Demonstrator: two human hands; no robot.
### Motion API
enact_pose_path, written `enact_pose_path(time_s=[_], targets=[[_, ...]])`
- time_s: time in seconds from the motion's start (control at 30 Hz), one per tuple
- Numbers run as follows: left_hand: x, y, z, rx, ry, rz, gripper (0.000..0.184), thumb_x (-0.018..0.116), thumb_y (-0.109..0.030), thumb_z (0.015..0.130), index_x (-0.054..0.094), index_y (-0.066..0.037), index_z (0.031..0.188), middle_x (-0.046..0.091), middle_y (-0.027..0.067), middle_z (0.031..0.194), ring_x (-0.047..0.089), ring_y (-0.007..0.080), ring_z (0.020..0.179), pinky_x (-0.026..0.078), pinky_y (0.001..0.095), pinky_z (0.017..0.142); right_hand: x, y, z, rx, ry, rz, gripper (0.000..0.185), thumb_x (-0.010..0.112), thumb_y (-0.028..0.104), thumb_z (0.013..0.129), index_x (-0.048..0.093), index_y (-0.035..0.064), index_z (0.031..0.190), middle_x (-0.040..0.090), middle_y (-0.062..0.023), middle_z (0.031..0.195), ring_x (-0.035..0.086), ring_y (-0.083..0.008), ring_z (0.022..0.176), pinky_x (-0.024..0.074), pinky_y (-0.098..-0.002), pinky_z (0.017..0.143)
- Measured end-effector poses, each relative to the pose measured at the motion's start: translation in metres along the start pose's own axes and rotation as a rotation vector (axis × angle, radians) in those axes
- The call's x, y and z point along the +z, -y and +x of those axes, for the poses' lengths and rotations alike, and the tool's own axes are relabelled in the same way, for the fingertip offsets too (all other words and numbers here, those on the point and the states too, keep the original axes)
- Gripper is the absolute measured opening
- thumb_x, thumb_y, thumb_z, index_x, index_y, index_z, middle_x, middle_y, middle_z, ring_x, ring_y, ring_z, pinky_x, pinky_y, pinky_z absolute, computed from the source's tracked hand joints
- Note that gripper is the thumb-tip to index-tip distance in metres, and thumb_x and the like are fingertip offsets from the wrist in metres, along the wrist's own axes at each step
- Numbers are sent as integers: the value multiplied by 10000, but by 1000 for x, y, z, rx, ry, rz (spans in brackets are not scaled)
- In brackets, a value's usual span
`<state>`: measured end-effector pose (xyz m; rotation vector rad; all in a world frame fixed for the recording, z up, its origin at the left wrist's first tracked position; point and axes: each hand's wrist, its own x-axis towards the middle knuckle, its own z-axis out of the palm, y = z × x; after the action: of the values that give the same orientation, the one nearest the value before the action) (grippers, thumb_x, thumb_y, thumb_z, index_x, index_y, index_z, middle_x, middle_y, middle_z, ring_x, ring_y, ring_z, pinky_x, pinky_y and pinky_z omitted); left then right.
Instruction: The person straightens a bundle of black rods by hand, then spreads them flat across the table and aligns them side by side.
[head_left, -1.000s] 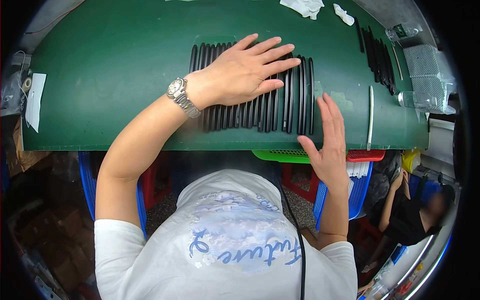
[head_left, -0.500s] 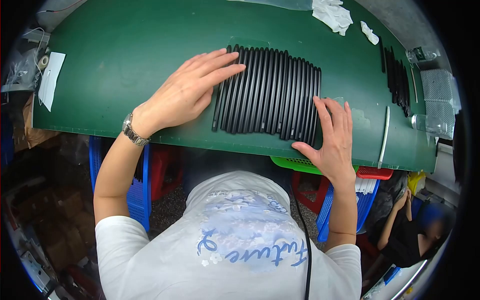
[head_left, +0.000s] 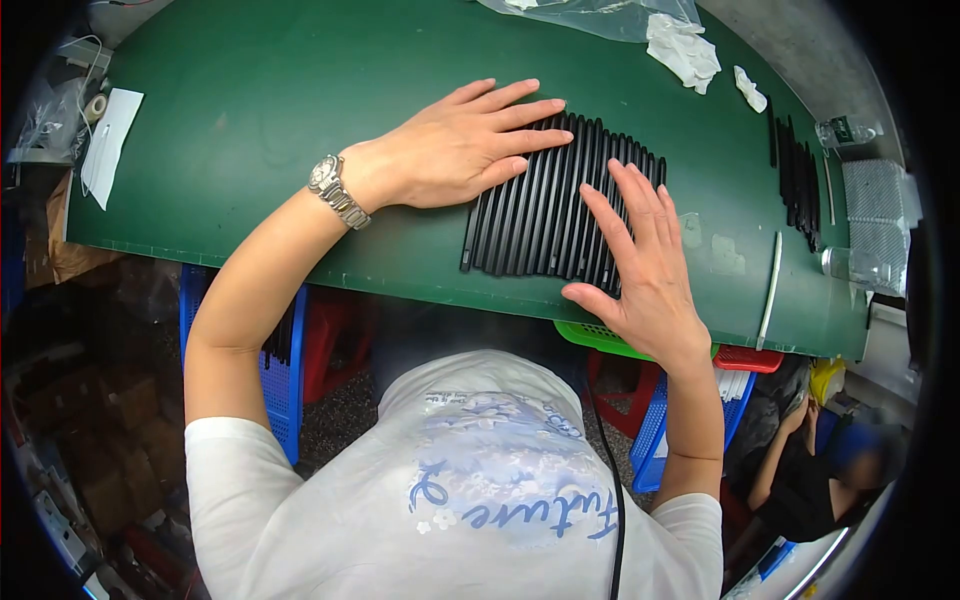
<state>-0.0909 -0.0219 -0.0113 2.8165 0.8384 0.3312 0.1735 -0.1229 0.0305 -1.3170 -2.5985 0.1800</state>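
A row of several slim black sticks point(head_left: 540, 220) lies side by side on the green table point(head_left: 300, 80). My left hand point(head_left: 450, 145), with a metal watch point(head_left: 338, 190) on its wrist, lies spread over the upper left part of the row and hides some stick ends. Its fingers are apart and grip nothing. Over the right part of the row is my right hand point(head_left: 645, 260), its fingers and thumb apart, holding nothing. Whether its fingertips touch the sticks, I cannot tell.
More black sticks point(head_left: 797, 185) lie at the right, near a clear jar point(head_left: 855, 268) and a white strip point(head_left: 770, 290). Crumpled white material point(head_left: 683, 52) is at the back. Baskets, one blue point(head_left: 285, 380), stand below the edge. Another person point(head_left: 805, 480) is at lower right.
My left hand has moved from the row's left side to over its upper part. The sticks are packed closer than a second ago. My right hand has come over the row's right part.
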Motion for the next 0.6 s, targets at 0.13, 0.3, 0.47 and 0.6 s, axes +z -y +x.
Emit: enact_pose_path(time_s=[0.13,0.3,0.47,0.6], targets=[[2,-1,-2,-11,-16,-46,479,387,-276,1058,384,-214,1534,266,54,1637,198,299,1519,159,513,1241,6,7,11,-56,-76,38,739,832,365,707,555,73,1327,448,-172,1428,411,-362,1357,280,-576,1152],[1,0,-5,-12,-22,-62,479,402,-276,1055,392,-214,1530,284,55,1629,211,295,1515,162,512,1239,29,19,15,-210,-250,68,544,875,213,572,680,54,1054,596,-95,1113,591,-278,1108,405,-558,1074],[2,3,1,-61,-120,-123,464,479,-274,1031,455,-141,1475,379,110,1572,291,316,1479,227,494,1217,40,21,10,-233,-286,61,528,855,197,605,675,34,1075,596,-97,1079,609,-272,1054,432,-558,1052],[5,6,19,-151,-233,-141,348,568,-222,989,546,-61,1297,479,155,1480,369,341,1432,310,473,1172,42,20,10,-236,-292,64,524,853,201,608,681,35,1075,599,-93,1074,610,-271,1049,430,-562,1052]])
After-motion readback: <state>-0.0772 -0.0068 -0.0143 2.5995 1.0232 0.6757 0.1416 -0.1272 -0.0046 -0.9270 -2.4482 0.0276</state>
